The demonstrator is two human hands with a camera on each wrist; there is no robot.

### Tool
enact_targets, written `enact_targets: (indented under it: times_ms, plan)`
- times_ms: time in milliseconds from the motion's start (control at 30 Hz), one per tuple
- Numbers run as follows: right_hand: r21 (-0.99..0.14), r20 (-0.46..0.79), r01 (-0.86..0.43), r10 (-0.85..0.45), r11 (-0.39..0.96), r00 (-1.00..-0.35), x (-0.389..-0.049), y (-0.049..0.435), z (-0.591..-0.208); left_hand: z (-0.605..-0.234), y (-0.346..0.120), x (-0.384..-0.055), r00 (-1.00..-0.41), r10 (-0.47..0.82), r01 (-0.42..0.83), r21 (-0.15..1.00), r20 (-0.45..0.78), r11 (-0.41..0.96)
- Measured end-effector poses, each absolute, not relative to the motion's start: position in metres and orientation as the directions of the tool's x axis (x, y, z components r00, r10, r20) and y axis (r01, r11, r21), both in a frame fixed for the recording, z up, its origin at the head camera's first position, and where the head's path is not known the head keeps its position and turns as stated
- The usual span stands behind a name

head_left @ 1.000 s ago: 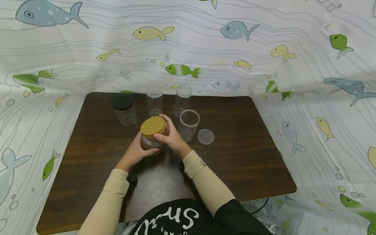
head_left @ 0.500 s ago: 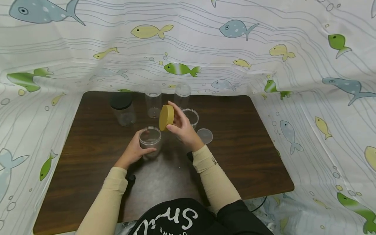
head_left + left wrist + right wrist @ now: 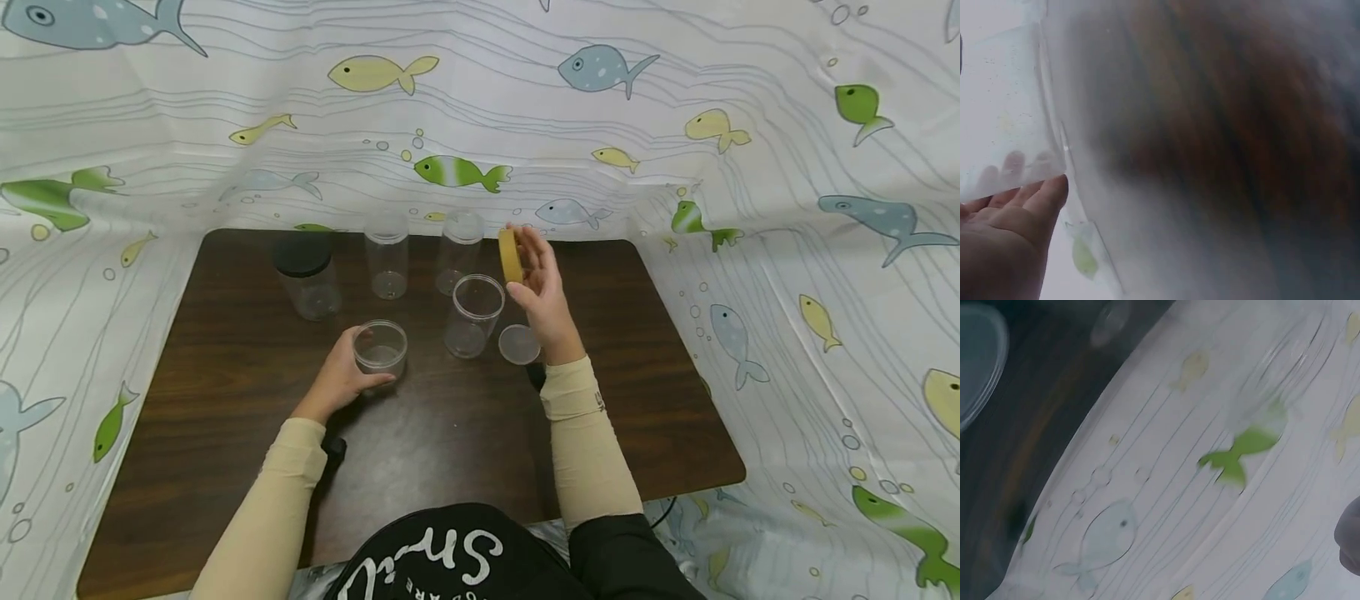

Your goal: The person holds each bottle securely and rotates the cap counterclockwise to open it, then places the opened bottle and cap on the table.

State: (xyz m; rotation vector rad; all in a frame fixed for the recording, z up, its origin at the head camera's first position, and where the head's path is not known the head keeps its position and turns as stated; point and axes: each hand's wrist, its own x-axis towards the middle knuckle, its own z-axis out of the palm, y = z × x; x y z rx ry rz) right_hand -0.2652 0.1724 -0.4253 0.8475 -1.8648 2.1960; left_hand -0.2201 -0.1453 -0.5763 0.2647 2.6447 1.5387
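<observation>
- A curtained-off table nook [image 3: 570,179] is showing here; whether it is standing in a home or a workroom is proving unclear
- A white fish-print sheet [image 3: 495,108] is hanging behind and along both sides
- It is enclosing a dark wood-grain tabletop [image 3: 663,392]

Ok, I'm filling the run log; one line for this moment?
left hand: grips lidless clear jar; right hand: holds yellow lid; black-lidded jar: upright

fingers [image 3: 1349,537] show at the right wrist view's right edge, a fish-print sheet [image 3: 1166,481] beside the dark tabletop [image 3: 1041,412].
</observation>
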Motion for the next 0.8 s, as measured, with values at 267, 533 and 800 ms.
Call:
enact_targets:
  times_ms: [267, 533, 800]
  plan:
    - [-0.909, 0.416, -0.406, -0.184, -0.094, -0.891, -0.28, 0.213, -0.435, -0.581, -0.144, -0.224, -0.988, 0.151, 0.089, 0.858, 0.013, 0.505]
    - [-0.952, 0.187, -0.207, -0.108, 0.227, -0.976, -0.295, 0.233, -0.454, -0.579, -0.14, -0.225, -0.997, 0.072, 0.023, 0.782, -0.028, 0.623]
    - [-0.688, -0.058, -0.046, -0.118, 0.724, -0.991, -0.328, 0.249, -0.5, -0.58, -0.138, -0.226, -0.998, 0.031, -0.019, 0.733, -0.055, 0.68]
